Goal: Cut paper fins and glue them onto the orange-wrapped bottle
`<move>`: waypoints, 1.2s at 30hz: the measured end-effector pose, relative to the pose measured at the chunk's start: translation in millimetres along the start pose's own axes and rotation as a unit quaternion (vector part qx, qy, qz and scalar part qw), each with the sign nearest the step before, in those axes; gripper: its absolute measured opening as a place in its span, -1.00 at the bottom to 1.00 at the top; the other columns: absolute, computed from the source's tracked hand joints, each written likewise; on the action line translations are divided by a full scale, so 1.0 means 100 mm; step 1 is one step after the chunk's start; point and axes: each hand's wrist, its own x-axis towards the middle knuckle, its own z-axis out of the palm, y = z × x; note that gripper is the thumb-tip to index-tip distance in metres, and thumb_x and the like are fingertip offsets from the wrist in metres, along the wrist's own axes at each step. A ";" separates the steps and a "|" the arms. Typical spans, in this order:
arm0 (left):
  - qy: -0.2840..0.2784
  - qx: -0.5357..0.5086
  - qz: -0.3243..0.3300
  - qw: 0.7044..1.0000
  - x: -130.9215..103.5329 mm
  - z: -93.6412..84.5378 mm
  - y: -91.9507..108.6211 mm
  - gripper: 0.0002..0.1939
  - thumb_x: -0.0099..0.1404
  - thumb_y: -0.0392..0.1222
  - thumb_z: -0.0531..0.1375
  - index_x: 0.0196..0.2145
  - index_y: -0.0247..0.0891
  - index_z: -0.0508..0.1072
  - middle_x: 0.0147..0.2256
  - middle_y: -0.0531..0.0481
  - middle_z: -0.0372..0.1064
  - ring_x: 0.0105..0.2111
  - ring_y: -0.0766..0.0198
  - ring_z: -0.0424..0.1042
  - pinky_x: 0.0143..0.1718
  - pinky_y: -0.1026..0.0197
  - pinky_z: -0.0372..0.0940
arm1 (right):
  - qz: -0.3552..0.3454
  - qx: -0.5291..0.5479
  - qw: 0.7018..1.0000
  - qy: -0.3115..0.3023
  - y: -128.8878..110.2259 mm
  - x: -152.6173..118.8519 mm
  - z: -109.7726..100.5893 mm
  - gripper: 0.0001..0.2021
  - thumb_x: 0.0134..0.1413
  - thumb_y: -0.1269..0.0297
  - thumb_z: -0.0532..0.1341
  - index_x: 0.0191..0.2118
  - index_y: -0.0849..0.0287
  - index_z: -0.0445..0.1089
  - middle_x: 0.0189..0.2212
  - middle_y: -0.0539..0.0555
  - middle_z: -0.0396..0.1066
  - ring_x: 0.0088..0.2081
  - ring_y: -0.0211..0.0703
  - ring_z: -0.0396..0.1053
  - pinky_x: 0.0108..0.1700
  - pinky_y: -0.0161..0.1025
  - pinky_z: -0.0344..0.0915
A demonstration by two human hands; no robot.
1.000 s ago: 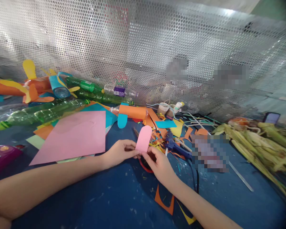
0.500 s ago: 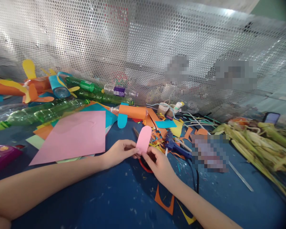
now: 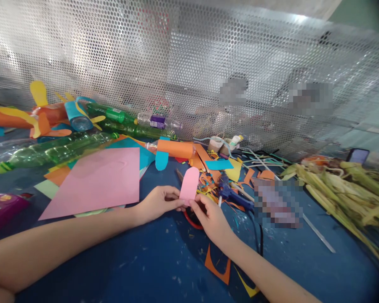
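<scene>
A pink paper strip [image 3: 190, 184] with a rounded top stands upright between my hands. My left hand [image 3: 161, 201] pinches its lower left edge between thumb and fingers. At the lower right edge, my right hand [image 3: 211, 214] is closed on the same strip. Under the hands, red scissor handles [image 3: 194, 220] show in part, and the blades' tip pokes out behind the strip. Just beyond lies a clear bottle wrapped in orange paper [image 3: 176, 149] with a blue rounded tab on it. A blue glue gun [image 3: 232, 192] rests right of my right hand.
Pink paper sheets [image 3: 104, 181] lie on the blue table [image 3: 139, 265] at left, near a purple tool [image 3: 6, 210]. Green bottles [image 3: 60, 149] and paper-covered bottles stand behind. Corn husks [image 3: 344, 185] are at right. Orange scraps [image 3: 217, 265] lie in front; a perforated metal screen [image 3: 189, 63] backs everything.
The bottom of the pink strip looks more bent under my thumbs, and the fingertips have shifted slightly closer along its lower edge. Other things stay in place.
</scene>
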 end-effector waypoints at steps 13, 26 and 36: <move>-0.009 0.018 0.011 1.000 0.00 0.01 0.00 -0.80 0.10 -0.16 0.24 -0.34 -0.34 0.44 -0.41 -0.02 0.47 -0.39 0.30 0.45 -0.27 0.24 0.31 | 0.010 -0.013 1.000 -0.007 -0.01 0.00 0.01 -0.82 0.15 0.20 0.05 -0.38 0.16 0.29 -0.43 0.05 0.39 -0.36 -0.16 0.36 -0.28 -0.26 0.25; 0.011 0.043 0.014 0.999 -0.02 0.02 -0.02 -0.88 0.08 -0.24 0.23 -0.39 -0.32 0.43 -0.45 0.01 0.46 -0.42 0.31 0.43 -0.30 0.24 0.31 | 0.014 -0.039 0.999 -0.014 -0.06 -0.01 0.02 -0.82 0.11 0.20 0.09 -0.40 0.17 0.31 -0.46 0.06 0.38 -0.42 -0.14 0.34 -0.37 -0.24 0.27; 0.022 0.033 0.013 0.999 0.00 0.01 0.01 -0.82 0.10 -0.18 0.23 -0.35 -0.34 0.43 -0.46 -0.01 0.46 -0.43 0.30 0.44 -0.28 0.23 0.32 | -0.009 -0.015 1.000 -0.003 -0.01 -0.02 0.03 -0.85 0.19 0.25 0.00 -0.31 0.16 0.26 -0.38 0.07 0.38 -0.33 -0.16 0.34 -0.24 -0.23 0.25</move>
